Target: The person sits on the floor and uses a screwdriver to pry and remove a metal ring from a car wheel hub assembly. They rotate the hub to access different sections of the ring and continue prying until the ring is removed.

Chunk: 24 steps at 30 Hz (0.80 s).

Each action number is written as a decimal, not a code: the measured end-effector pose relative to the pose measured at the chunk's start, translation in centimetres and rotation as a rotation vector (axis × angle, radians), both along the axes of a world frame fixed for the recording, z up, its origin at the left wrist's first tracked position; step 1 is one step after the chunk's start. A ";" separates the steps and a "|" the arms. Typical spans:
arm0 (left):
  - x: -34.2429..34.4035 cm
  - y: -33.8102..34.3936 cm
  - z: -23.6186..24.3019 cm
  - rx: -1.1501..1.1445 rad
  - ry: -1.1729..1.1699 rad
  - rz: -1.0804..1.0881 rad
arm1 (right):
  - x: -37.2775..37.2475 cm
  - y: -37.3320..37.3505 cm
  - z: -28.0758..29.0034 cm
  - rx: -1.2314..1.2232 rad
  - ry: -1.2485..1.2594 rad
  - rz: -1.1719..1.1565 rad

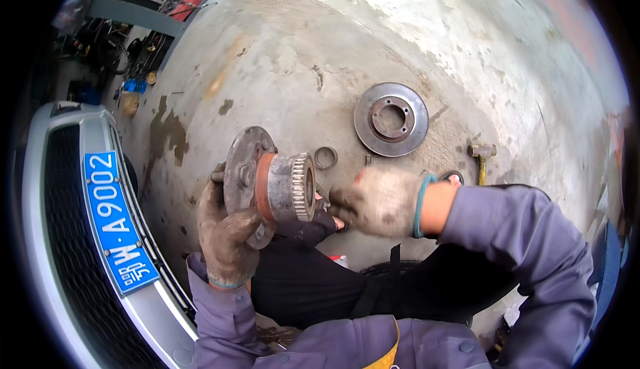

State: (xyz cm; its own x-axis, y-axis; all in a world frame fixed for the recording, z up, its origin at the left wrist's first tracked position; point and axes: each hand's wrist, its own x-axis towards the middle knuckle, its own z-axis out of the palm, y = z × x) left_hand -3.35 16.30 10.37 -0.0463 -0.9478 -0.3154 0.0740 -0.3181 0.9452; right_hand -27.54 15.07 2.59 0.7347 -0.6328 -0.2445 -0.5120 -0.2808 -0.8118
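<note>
All around the wheel hub [280,186] it's just stained concrete floor [287,82], with a silver car front [77,249] taking up the whole area left of it. So the hub itself is up off the floor in front of the person's lap, pretty chunky: flange on the left, rust-brown band in the middle, toothed ring on the right. Its long axis runs roughly left to right, so the toothed end points straight at the right hand [390,202].

That gloved right hand is just right of the hub, fingers curled in near the toothed end. It's blurry, so I honestly can't tell if they're touching it or gripping anything. The left hand [230,246], also gloved, is the nearer one: its fingers are wrapped around the flange side, holding the hub from the left and below.

Past the hub, up and to the right, there's a brake disc [413,136] lying flat. Farther right of the hub is a hammer [482,162]. Just beyond the toothed end sits a loose metal ring [317,158], and right of the hub, below the disc, a tiny metal stub [368,160].
</note>
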 end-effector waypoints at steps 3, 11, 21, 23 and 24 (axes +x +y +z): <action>0.6 0.1 -0.4 -0.093 -0.088 -0.031 | 0.3 0.8 1.9 -0.082 -0.169 -0.071; 0.6 0.1 -1.2 -0.184 -0.325 -0.042 | -1.8 0.8 5.0 -0.643 0.050 -0.174; -1.0 0.3 -0.4 -0.054 -0.006 -0.046 | -1.1 -3.6 1.2 -0.300 0.184 -0.212; -0.4 -0.3 -0.2 -0.042 0.012 -0.059 | -0.1 -3.0 0.7 -0.021 0.133 -0.172; -0.1 -0.6 -0.1 -0.007 0.021 -0.051 | 0.2 -2.2 0.6 -0.179 0.072 -0.020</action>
State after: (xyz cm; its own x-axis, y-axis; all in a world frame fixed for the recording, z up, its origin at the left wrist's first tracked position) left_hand -3.46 15.72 10.24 -0.1010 -0.9462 -0.3073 0.0780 -0.3155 0.9457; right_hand -27.33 12.87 3.23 0.7065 -0.6849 -0.1783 -0.5738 -0.4068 -0.7108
